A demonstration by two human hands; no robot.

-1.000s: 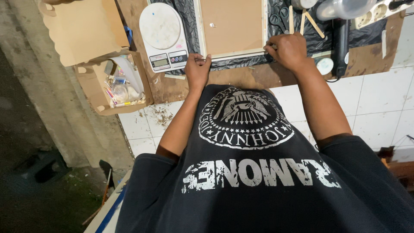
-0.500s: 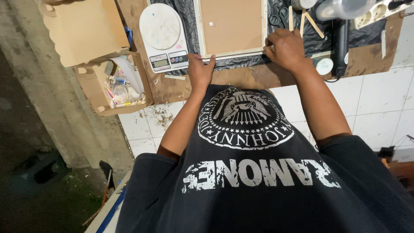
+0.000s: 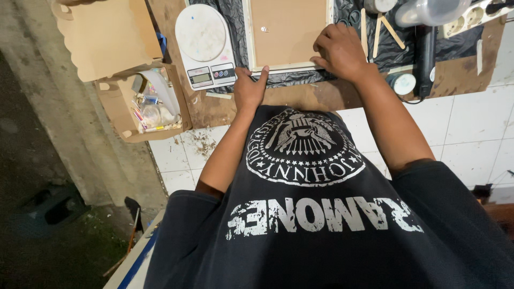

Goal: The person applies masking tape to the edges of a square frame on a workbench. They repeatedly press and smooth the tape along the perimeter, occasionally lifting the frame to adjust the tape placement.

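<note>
while both hands press on the framed brown board (image 3: 289,32) lying flat on black sheeting on the desk (image 3: 300,99), the left hand (image 3: 249,91) lays loose fingers on its near left corner and the right hand (image 3: 340,51) curls its fingers over the near right edge. a white kitchen scale (image 3: 206,45) sits just left, beside an open cardboard box (image 3: 142,104).
</note>
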